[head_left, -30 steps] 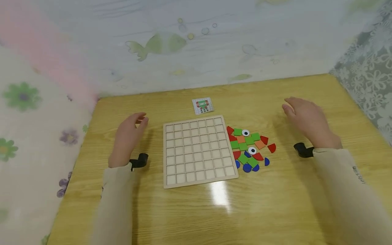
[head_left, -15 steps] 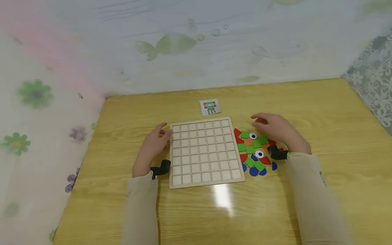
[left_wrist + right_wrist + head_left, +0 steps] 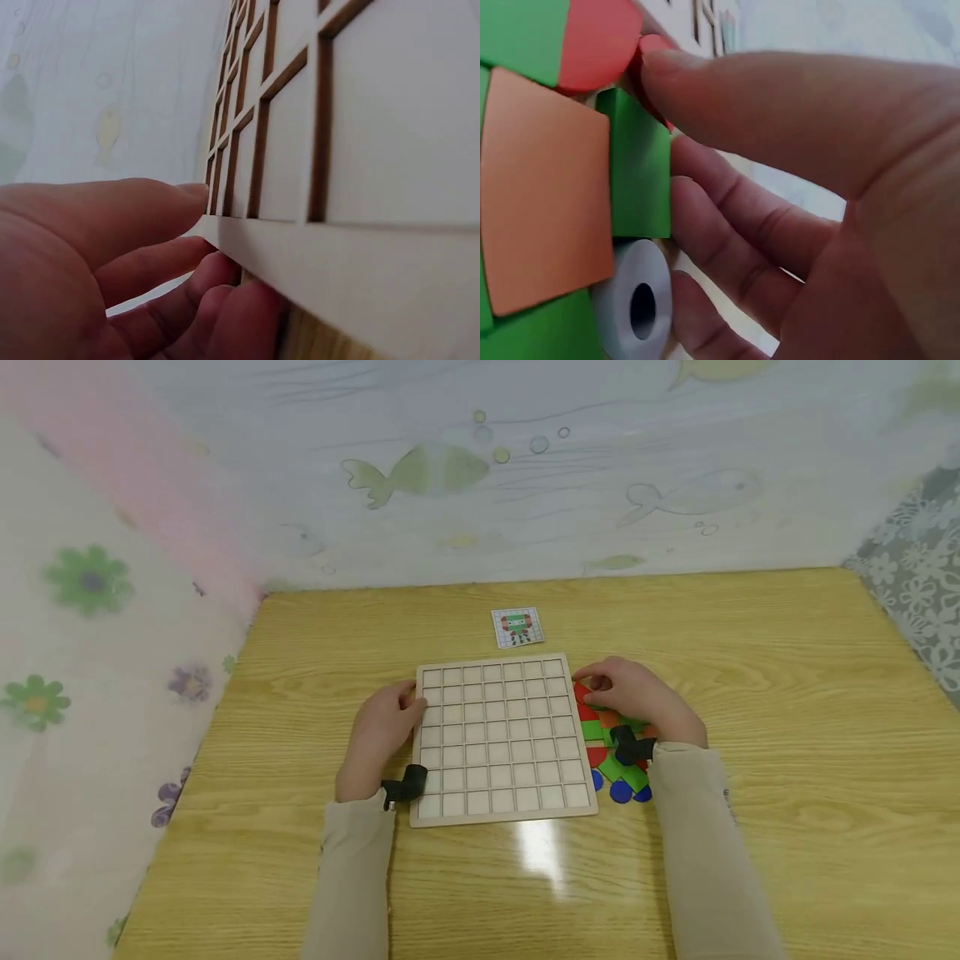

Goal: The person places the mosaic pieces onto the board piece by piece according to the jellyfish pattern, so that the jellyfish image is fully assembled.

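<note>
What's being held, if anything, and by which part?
The left hand pinches the grid board by its left rim, near the far corner. The right hand is at a red piece; whether it grips that cannot be told.

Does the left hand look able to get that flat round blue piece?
Probably not: the left hand pinches the left edge of the pale wooden grid board, which lies between it and the round blue piece.

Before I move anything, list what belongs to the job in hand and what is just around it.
Seems to belong:
Square pale wooden grid board, left hand gripping one edge
Flat red, green, orange and blue pieces, near the right hand
Round white piece with black centre
White card with red and green figure

Merely around:
Yellowish wood-grained table
Pale wall with drawn fish
</note>
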Demonstrator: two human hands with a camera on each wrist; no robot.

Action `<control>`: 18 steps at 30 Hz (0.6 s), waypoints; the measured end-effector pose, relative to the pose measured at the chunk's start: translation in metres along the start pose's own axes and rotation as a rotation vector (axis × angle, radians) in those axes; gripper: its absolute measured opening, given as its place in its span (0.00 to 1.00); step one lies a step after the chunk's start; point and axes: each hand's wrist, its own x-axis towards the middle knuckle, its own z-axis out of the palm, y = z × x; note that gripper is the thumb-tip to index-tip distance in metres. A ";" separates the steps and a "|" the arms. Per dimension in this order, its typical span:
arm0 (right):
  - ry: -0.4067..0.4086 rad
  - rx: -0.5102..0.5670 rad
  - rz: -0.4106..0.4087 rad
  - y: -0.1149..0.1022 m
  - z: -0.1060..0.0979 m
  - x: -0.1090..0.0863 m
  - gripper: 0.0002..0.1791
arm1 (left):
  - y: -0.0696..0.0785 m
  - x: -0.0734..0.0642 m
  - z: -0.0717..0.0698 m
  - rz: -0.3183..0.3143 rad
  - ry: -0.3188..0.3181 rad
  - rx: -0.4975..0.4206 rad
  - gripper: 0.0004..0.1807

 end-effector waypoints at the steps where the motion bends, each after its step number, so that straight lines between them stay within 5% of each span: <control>1: 0.004 -0.007 -0.001 0.000 0.002 0.001 0.19 | 0.000 0.000 0.000 -0.002 0.003 0.008 0.25; 10: 0.042 0.001 0.015 0.000 0.003 0.007 0.13 | -0.001 0.005 0.000 0.047 0.018 0.047 0.25; 18: 0.044 0.000 0.068 -0.001 0.000 0.009 0.12 | -0.005 0.006 0.000 0.028 0.002 0.003 0.26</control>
